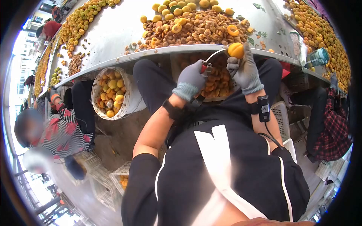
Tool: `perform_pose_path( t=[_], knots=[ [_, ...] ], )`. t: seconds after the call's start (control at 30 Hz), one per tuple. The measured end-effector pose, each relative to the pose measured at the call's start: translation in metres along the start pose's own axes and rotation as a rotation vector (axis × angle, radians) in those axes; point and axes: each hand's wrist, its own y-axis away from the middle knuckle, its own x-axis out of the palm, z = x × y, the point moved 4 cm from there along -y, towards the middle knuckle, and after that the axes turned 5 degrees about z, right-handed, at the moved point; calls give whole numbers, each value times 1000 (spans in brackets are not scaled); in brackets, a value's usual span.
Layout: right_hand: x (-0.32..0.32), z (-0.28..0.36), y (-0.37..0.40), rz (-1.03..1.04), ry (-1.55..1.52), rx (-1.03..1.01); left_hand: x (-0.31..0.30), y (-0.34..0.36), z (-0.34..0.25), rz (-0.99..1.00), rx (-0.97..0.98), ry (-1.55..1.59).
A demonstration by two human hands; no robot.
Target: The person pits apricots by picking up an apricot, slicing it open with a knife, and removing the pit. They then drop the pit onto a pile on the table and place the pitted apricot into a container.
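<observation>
My left hand point(192, 78), in a grey glove, is closed around the red handle point(204, 67) of a tool with a curved, thin metal blade point(215, 55). The blade arcs toward my right hand point(244, 71), also gloved in grey. Pinched in the fingers of that right hand is a whole orange-yellow apricot point(235, 50), held up at the table's near edge. Just beyond both hands lies a heap of brown apricot pits point(196, 32) with a few cut apricot pieces on it. Orange apricot halves point(218, 82) fill a container below my hands, between my knees.
Whole apricots point(184, 6) lie behind the pit heap on the metal table point(124, 28). A white bucket point(130, 92) of apricots stands by my left knee. At right are a teal-lidded jar point(318, 57) and more apricots point(313, 32). People sit on both sides; crates stand on the floor.
</observation>
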Motion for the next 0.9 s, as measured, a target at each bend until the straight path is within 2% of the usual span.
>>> perform_pose_path(
  t=[0.07, 0.1, 0.17, 0.23, 0.3, 0.37, 0.43, 0.5, 0.57, 0.63, 0.67, 0.7, 0.77, 0.8, 0.83, 0.87, 0.9],
  knots=[
    [4, 13, -1, -58, 74, -12, -14, -15, 13, -64, 19, 64],
    [6, 17, 1, -120, 150, -15, -26, -23, 12, -107, 13, 3],
    [6, 20, -2, -131, 177, -5, -43, -46, 11, -75, -117, -202],
    [6, 16, -3, -118, 107, 79, -52, -69, 13, -141, -129, -280],
    [-11, 16, -9, -136, 124, 81, -53, -87, 20, -122, -116, -278],
    [-28, 11, -14, 40, -48, 196, -55, -100, 22, -179, -113, -333],
    [-24, 8, -18, -19, -25, 220, -47, -116, 37, -153, -126, -371],
    [-10, 4, -18, -281, 30, 195, -46, -126, 40, -246, -104, -324],
    [-17, 3, -22, -339, 76, 202, -46, -130, 42, -187, -142, -300],
    [-33, 1, -24, -135, 154, 267, -53, -128, 27, -337, 19, -396],
    [-44, 1, -24, -173, 228, 286, -54, -125, 24, -402, 113, -388],
    [-41, -4, -28, -184, 221, 294, -52, -121, 24, -391, 103, -385],
    [-40, -7, -36, -524, 327, 170, -49, -108, 12, -424, 303, -264],
    [-43, -8, -34, -526, 324, 180, -45, -99, 4, -315, 318, -162],
    [-45, -10, -34, -427, 277, 207, -44, -88, -7, -313, 309, -167],
    [-44, -14, -33, -327, 230, 231, -37, -80, -20, -145, 335, -126],
    [-38, -17, -35, -324, 228, 234, -29, -75, -29, 20, 364, -85]
  ],
)
